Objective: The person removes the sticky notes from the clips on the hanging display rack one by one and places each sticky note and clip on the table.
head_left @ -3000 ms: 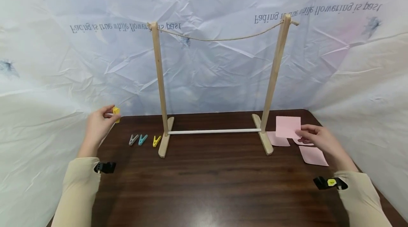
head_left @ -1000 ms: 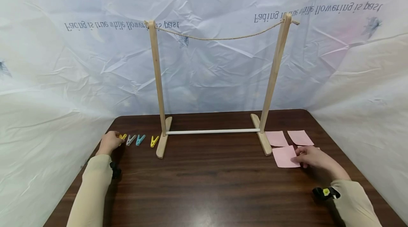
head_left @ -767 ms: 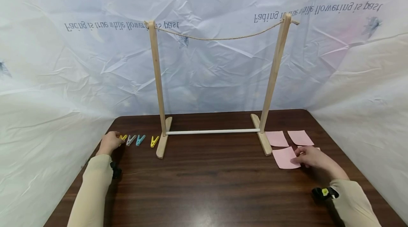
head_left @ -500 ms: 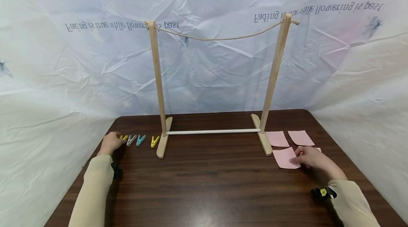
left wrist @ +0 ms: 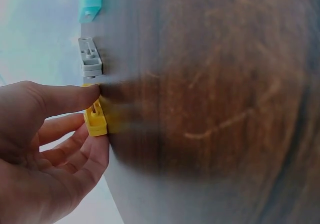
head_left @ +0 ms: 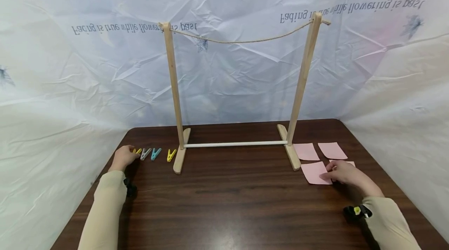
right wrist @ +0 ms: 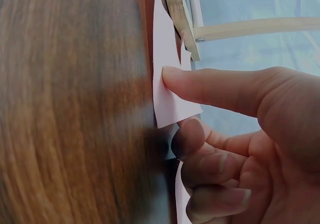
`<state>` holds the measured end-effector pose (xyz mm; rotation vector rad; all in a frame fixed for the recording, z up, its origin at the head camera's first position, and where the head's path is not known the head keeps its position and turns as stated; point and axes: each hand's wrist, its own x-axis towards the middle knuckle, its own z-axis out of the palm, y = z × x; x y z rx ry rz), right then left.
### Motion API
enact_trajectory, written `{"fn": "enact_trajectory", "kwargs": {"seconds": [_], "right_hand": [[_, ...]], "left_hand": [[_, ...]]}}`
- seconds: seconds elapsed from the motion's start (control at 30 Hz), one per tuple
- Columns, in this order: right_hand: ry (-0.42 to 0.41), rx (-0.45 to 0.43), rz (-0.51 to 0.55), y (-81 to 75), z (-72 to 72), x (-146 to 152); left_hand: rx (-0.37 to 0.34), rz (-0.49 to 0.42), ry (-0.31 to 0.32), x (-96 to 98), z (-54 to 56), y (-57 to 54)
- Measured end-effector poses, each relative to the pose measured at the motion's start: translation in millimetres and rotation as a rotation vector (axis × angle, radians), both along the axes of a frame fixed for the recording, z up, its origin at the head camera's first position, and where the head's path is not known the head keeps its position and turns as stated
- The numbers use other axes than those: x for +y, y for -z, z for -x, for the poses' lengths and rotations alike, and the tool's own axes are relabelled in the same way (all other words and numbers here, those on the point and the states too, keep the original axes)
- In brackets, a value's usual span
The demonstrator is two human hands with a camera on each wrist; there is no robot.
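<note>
At the left of the table my left hand [head_left: 123, 158] pinches a yellow clothespin [left wrist: 96, 119] between thumb and fingers, down at the tabletop. A grey clothespin [head_left: 145, 154], a blue clothespin [head_left: 156, 154] and another yellow clothespin [head_left: 171, 155] lie to its right in a row. On the other side, my right hand [head_left: 347, 174] holds a square pink paper note [head_left: 315, 172] by its right edge, thumb on top, low over the wood. Two pink notes lie behind it, at the back left [head_left: 306, 151] and back right [head_left: 332, 151]. Another pink note [head_left: 350, 162] is mostly hidden under the right hand.
A wooden stand [head_left: 303, 80] rises at the table's back middle, a sagging string [head_left: 238, 42] tied between its posts and a white rod [head_left: 235, 144] joining its feet. Printed white sheeting [head_left: 224, 86] surrounds the dark wooden table [head_left: 224, 195] at the back and sides.
Three seconds ago both hands were raised, the left with the yellow clothespin, the right with a pink note. Both came down to the table; over the last second they have barely moved.
</note>
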<state>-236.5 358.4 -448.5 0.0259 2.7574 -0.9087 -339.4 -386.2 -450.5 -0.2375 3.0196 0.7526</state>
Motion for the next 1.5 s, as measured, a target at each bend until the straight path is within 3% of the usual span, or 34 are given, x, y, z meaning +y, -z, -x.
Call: {"fn": "enact_trajectory", "kwargs": {"seconds": [0.87, 1.17, 1.33, 1.5], "right_hand": [[-0.014, 0.001, 0.022, 3.4, -1.2, 1.5], [-0.004, 0.033, 0.024, -1.9, -3.6, 0.1], [0.024, 0.096, 0.014, -10.2, -5.2, -6.4], [-0.021, 0.196, -0.008, -25.4, -2.4, -16.9]], "left_hand": [[0.008, -0.007, 0.004, 3.0, -5.7, -0.6], [0.016, -0.090, 0.008, 0.3, -13.3, -2.0], [0.089, -0.127, -0.003, 6.3, -18.8, -8.0], [0.244, -0.098, 0.051, 24.1, -30.1, -18.3]]}}
